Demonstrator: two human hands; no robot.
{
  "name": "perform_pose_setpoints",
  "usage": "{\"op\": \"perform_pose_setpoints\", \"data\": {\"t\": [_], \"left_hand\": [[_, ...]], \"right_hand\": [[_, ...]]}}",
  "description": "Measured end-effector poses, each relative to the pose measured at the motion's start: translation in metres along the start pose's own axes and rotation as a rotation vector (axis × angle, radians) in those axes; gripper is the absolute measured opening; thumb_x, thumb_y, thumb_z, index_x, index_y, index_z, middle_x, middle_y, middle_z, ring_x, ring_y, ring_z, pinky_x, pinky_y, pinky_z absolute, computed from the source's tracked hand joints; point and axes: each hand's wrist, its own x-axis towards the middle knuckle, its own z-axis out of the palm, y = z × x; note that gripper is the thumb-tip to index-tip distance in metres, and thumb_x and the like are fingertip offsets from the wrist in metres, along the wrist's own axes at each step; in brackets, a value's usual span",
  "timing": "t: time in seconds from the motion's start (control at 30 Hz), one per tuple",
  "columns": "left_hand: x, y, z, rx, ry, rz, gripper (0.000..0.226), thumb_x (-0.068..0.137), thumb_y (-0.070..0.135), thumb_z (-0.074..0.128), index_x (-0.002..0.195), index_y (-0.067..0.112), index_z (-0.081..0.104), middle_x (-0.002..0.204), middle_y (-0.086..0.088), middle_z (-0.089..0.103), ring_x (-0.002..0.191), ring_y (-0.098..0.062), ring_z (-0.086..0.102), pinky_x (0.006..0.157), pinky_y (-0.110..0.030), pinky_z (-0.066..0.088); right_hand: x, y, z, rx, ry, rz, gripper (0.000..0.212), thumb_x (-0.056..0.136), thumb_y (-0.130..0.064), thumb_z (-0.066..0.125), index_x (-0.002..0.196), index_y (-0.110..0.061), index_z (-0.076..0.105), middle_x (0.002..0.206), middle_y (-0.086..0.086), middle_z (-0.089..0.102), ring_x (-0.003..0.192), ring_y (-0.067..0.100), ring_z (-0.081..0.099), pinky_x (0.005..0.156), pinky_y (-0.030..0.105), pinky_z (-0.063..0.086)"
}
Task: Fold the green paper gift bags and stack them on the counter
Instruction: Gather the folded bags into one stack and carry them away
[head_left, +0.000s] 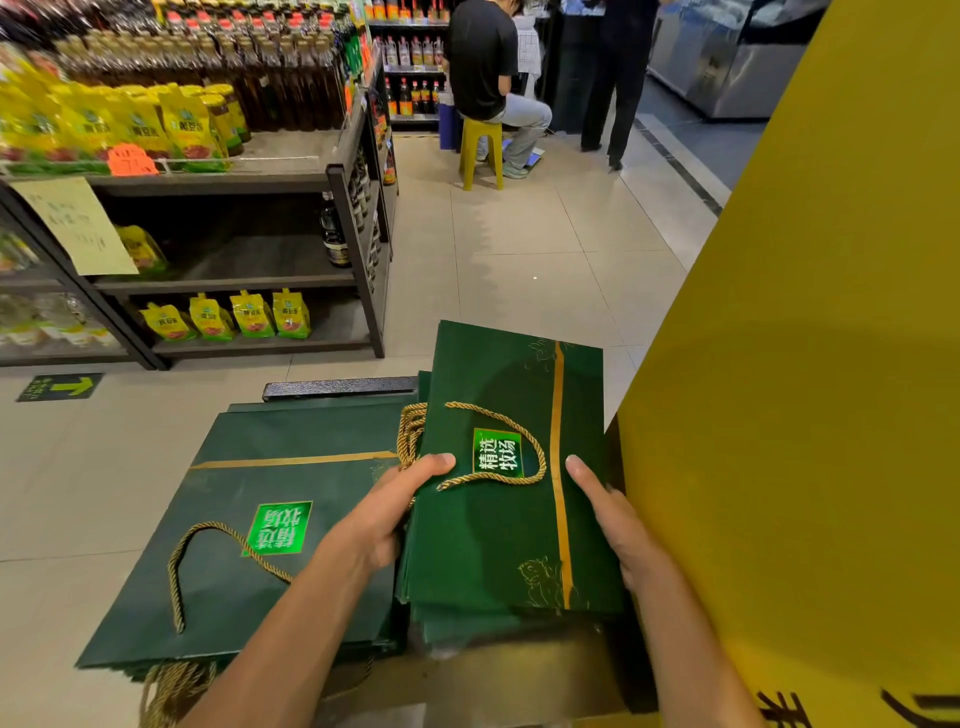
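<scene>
So the bundle of green bags (498, 530) is up off the tabletop (519, 670) right now, held flat between both hands, which are apart, one on each side. The left hand (387, 519) is wrapped round the left edge with the thumb on top. The right hand (618, 525) is on the right edge with its thumb laid along the top and the other fingers hidden underneath, so it looks like a pinch, but I can't see the whole grip. Biggest risk imo: it's several loose bags and the lower ones already fan out at the near edge, so tilt it a bit and they'd slide out and spring open. The rope handle (541, 452) lying loose on the top bag could snag or get trapped between layers, and then the pile sits lumpy. The other stack (249, 582), just to the left, seems to overhang whatever carries it, ropes dangling, so landing this lot on it off-centre might tip everything onto the floor (519, 234). The yellow board (831, 364) is also tight against the right hand, so it'd be easy to bump a corner and crease it.
</scene>
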Motion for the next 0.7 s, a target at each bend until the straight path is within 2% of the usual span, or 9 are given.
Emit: {"op": "perform_pose_setpoints", "data": {"t": [0.1, 0.2, 0.27, 0.33, 0.43, 0.53, 0.7], "left_hand": [[-0.002, -0.002, -0.005, -0.02, -0.008, 0.006, 0.065, 0.069, 0.038, 0.085, 0.124, 0.008, 0.066, 0.112, -0.019, 0.075, 0.094, -0.032, 0.073, 0.079, -0.042, 0.061], [-0.004, -0.002, -0.009, -0.027, -0.03, 0.004, 0.066, 0.069, 0.039, 0.085, 0.124, 0.008, 0.066, 0.111, -0.018, 0.075, 0.09, -0.029, 0.074, 0.074, -0.038, 0.061], [-0.008, 0.0, -0.009, -0.037, -0.031, -0.007, 0.06, 0.071, 0.039, 0.082, 0.12, 0.007, 0.067, 0.106, -0.017, 0.076, 0.084, -0.027, 0.075, 0.069, -0.036, 0.06], [-0.011, 0.003, -0.01, -0.055, -0.034, -0.013, 0.053, 0.072, 0.039, 0.076, 0.115, 0.008, 0.069, 0.101, -0.016, 0.077, 0.079, -0.025, 0.075, 0.068, -0.034, 0.06], [-0.015, 0.008, -0.008, -0.055, -0.042, -0.023, 0.055, 0.07, 0.04, 0.075, 0.115, 0.009, 0.069, 0.103, -0.015, 0.077, 0.08, -0.025, 0.074, 0.072, -0.035, 0.059], [-0.017, 0.02, -0.007, -0.041, -0.04, -0.019, 0.061, 0.069, 0.042, 0.077, 0.119, 0.008, 0.07, 0.109, -0.015, 0.076, 0.085, -0.027, 0.073, 0.079, -0.037, 0.058], [-0.026, 0.044, -0.011, -0.054, -0.077, 0.024, 0.05, 0.074, 0.045, 0.072, 0.109, 0.009, 0.072, 0.102, -0.015, 0.075, 0.079, -0.027, 0.072, 0.074, -0.036, 0.059]], "right_hand": [[-0.006, -0.003, 0.0, 0.05, -0.041, 0.023, 0.103, 0.05, -0.087, 0.074, 0.131, -0.024, 0.063, 0.113, 0.009, 0.075, 0.105, 0.03, 0.071, 0.1, 0.05, 0.054], [-0.014, -0.009, 0.002, 0.08, -0.09, 0.045, 0.08, 0.064, -0.078, 0.068, 0.117, -0.018, 0.071, 0.108, 0.013, 0.076, 0.104, 0.033, 0.072, 0.102, 0.052, 0.053], [-0.018, -0.012, 0.003, 0.082, -0.118, 0.034, 0.077, 0.069, -0.071, 0.069, 0.117, -0.012, 0.071, 0.105, 0.015, 0.077, 0.101, 0.034, 0.073, 0.099, 0.052, 0.055], [-0.019, -0.013, 0.004, 0.106, -0.124, 0.026, 0.08, 0.067, -0.068, 0.073, 0.122, -0.01, 0.069, 0.106, 0.015, 0.077, 0.099, 0.034, 0.074, 0.092, 0.049, 0.059], [-0.021, -0.019, 0.006, 0.145, -0.113, -0.022, 0.083, 0.066, -0.065, 0.075, 0.127, -0.009, 0.065, 0.106, 0.016, 0.076, 0.091, 0.032, 0.076, 0.073, 0.04, 0.062], [-0.024, -0.029, 0.005, 0.164, -0.138, -0.068, 0.074, 0.073, -0.061, 0.073, 0.125, -0.008, 0.066, 0.103, 0.016, 0.076, 0.081, 0.029, 0.076, 0.063, 0.034, 0.06], [-0.029, -0.053, 0.014, 0.138, -0.17, -0.123, 0.066, 0.082, -0.06, 0.071, 0.126, -0.011, 0.067, 0.109, 0.018, 0.075, 0.092, 0.033, 0.074, 0.072, 0.039, 0.061]]}}
